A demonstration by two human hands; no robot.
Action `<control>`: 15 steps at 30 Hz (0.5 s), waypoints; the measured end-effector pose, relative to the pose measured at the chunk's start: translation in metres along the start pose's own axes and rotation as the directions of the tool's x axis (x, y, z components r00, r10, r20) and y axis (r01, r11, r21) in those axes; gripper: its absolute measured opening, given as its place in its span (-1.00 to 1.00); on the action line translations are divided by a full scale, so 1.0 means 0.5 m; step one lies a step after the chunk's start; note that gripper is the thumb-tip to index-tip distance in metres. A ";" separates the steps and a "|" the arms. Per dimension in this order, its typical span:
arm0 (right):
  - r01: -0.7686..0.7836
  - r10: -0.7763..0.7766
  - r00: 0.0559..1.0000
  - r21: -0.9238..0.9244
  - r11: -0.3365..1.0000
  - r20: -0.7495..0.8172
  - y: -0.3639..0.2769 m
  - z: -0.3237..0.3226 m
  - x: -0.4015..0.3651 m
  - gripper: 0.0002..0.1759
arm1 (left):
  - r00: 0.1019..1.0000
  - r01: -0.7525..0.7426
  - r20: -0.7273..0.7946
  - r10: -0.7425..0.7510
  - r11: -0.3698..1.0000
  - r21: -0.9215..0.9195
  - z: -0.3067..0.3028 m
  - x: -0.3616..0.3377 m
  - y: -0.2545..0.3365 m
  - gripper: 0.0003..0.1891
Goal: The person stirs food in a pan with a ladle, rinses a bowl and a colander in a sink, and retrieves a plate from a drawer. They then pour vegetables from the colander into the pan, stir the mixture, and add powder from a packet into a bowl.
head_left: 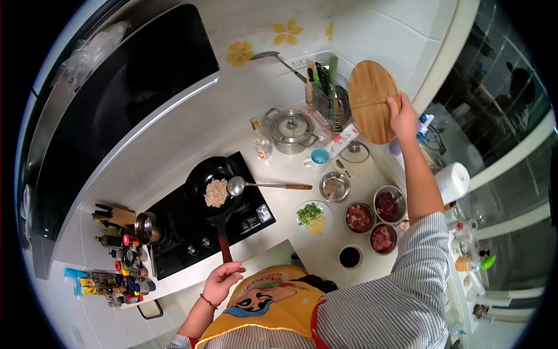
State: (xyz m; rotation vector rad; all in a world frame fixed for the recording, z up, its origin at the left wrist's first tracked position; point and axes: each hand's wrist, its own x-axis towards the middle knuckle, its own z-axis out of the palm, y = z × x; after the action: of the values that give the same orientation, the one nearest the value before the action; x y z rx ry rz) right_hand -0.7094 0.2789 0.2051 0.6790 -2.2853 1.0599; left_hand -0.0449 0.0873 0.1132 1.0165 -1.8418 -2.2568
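- Head view: the right hand (402, 119) was stretched out at arm's length. Its fingers gripped the rim of a round wooden chopping board (369, 99), held up over the utensil rack (328, 104) at the far end of the desk (285, 168).
- The left hand (221, 282) was loosely curled and empty, close to the body and just short of the near end of the wok handle (224, 241). Whether it touched could not be told.
- The handle's long axis ran straight away from that hand to the wok (200, 174), where a ladle (235, 186) rested.
- The left hand was much nearer the wok than the right.
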 end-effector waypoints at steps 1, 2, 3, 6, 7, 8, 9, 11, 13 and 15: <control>0.006 -0.004 1.000 -0.042 0.999 0.030 0.013 0.039 0.035 -0.48 | 0.994 0.042 -0.096 -0.046 0.998 -0.042 -0.005 -0.010 -0.006 -0.65; 0.015 -0.014 0.999 -0.025 1.000 0.044 0.024 0.076 0.063 -0.48 | 0.983 0.040 -0.177 -0.050 0.997 -0.060 -0.010 -0.018 -0.017 -0.68; 0.019 -0.016 0.998 -0.051 0.999 0.064 0.029 0.112 0.087 -0.47 | 0.978 0.038 -0.200 -0.051 0.997 -0.069 -0.015 -0.026 -0.022 -0.68; 0.018 -0.009 0.995 -0.092 0.996 0.100 0.045 0.209 0.145 -0.46 | 0.898 0.154 -0.396 -0.192 0.980 -0.127 -0.012 -0.056 -0.027 -0.69; 0.000 0.014 0.995 -0.127 0.992 0.103 0.050 0.238 0.156 -0.46 | 0.888 0.156 -0.415 -0.200 0.978 -0.137 -0.009 -0.064 -0.030 -0.69; -0.015 0.027 0.992 -0.102 0.995 0.120 0.054 0.263 0.167 -0.45 | 0.877 0.166 -0.428 -0.219 0.974 -0.156 -0.006 -0.074 -0.034 -0.69; -0.007 0.018 0.991 -0.089 0.996 0.131 0.059 0.291 0.178 -0.45 | 0.869 0.173 -0.437 -0.233 0.970 -0.174 -0.002 -0.079 -0.039 -0.70; -0.062 0.082 0.982 -0.120 0.991 0.168 0.071 0.343 0.192 -0.45 | 0.855 0.171 -0.457 -0.245 0.965 -0.197 0.008 -0.088 -0.042 -0.70; -0.070 0.092 0.979 -0.125 0.990 0.180 0.085 0.399 0.199 -0.46 | 0.830 0.184 -0.491 -0.265 0.960 -0.209 0.013 -0.090 -0.044 -0.69; -0.074 0.098 0.977 -0.128 0.989 0.189 0.100 0.454 0.207 -0.48 | 0.806 0.207 -0.517 -0.288 0.956 -0.210 0.019 -0.094 -0.048 -0.69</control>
State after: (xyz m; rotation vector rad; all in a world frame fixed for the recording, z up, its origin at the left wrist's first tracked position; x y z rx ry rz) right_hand -0.8735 0.1044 0.1192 0.6655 -2.5454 0.9197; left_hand -0.0043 0.1226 0.1135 1.7346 -1.3469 -1.8841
